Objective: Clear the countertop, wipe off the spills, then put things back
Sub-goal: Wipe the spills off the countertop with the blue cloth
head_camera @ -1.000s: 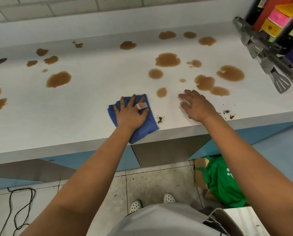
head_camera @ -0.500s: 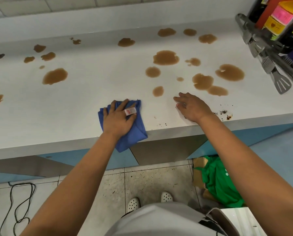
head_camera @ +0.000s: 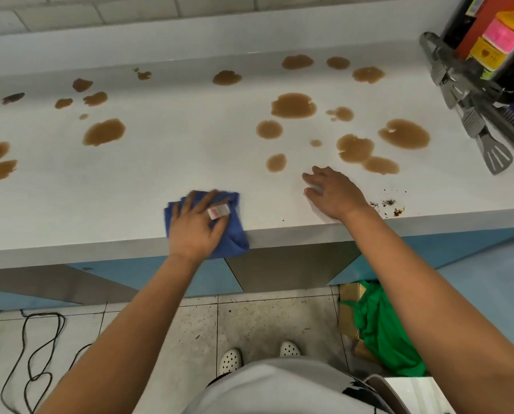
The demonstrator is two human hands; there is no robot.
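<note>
Pressing blue cloth (head_camera: pixel 233 234) w/ flat left hand (head_camera: pixel 195 228), right hand (head_camera: pixel 333 192) flat on countertop (head_camera: pixel 160 162); labels unreadable

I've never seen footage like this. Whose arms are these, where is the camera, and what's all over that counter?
There is no machine here: a person wears a camera on the head, so you look down along their own two arms. The left hand presses a blue cloth flat on the near edge of the white countertop, ready to wipe. The right hand rests open on the bare surface and holds nothing. Brown puddles are spread across the counter, and dark crumbs lie near the right wrist. At the far right sit metal spatulas and colourful bottles. Below, you see the person's shoes on the tiled floor.
</note>
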